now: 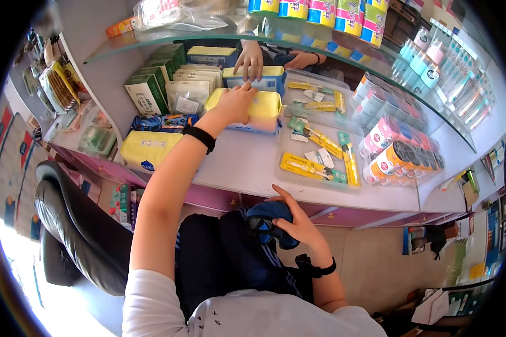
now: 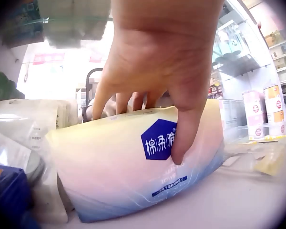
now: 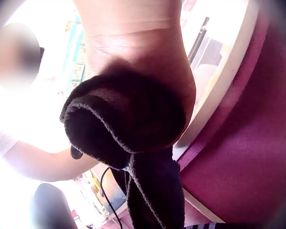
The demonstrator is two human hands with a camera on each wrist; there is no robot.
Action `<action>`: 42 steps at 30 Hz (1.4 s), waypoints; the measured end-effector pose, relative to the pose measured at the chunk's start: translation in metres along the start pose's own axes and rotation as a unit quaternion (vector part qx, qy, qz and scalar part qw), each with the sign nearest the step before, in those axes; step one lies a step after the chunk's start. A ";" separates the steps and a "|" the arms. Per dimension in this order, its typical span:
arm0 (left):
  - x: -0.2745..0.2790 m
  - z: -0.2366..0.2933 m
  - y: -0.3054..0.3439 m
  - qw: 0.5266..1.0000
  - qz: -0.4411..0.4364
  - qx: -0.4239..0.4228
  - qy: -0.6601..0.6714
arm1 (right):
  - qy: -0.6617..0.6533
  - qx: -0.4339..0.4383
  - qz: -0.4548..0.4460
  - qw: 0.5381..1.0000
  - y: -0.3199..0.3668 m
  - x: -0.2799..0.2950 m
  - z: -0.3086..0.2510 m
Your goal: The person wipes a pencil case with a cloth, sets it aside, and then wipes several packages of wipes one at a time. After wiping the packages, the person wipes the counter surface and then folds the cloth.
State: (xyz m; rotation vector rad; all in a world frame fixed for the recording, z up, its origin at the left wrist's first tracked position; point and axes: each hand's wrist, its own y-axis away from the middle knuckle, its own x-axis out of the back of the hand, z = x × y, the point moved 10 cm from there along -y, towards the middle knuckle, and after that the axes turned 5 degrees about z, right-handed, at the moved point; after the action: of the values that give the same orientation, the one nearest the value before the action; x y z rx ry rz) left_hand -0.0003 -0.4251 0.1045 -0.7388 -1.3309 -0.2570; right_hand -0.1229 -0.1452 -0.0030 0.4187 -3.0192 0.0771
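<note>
My left hand [image 1: 236, 104] grips a soft pack of face towels [image 2: 114, 162], yellow on top and fading through pink to blue. Its thumb presses the front by a dark blue label, while the fingers reach over the top to the far side. The pack stands low over the white counter [image 1: 225, 163]. Down at my lap, my right hand [image 1: 299, 222] holds a dark blue cloth bundle [image 1: 270, 216], thumb laid across it. In the right wrist view the dark fuzzy cloth [image 3: 124, 119] hides the fingers.
Another yellow pack [image 1: 149, 149] lies at the counter's left front. Green boxes [image 1: 146, 90] stand behind it. Clear trays of toothbrushes [image 1: 320, 174] and wrapped cans [image 1: 399, 160] sit to the right. A glass shelf [image 1: 253, 38] overhangs the back, where a mirror reflects my hands.
</note>
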 end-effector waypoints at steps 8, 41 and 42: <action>-0.025 0.006 -0.026 1.000 -0.017 0.006 -0.023 | 0.010 0.003 -0.013 1.000 -0.002 -0.005 0.006; 0.135 -0.198 0.334 0.749 0.551 0.365 0.039 | 0.086 0.085 -0.127 0.984 -0.097 -0.148 -0.049; 0.112 -0.220 0.356 0.740 0.543 0.393 0.061 | 0.095 0.113 -0.136 0.980 -0.101 -0.153 -0.050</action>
State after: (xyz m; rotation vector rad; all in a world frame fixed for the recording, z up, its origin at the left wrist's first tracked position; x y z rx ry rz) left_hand 0.4018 -0.2677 0.0770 -0.6190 -0.5780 1.1300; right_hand 0.0552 -0.1975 0.0357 0.7902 -2.7449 0.4157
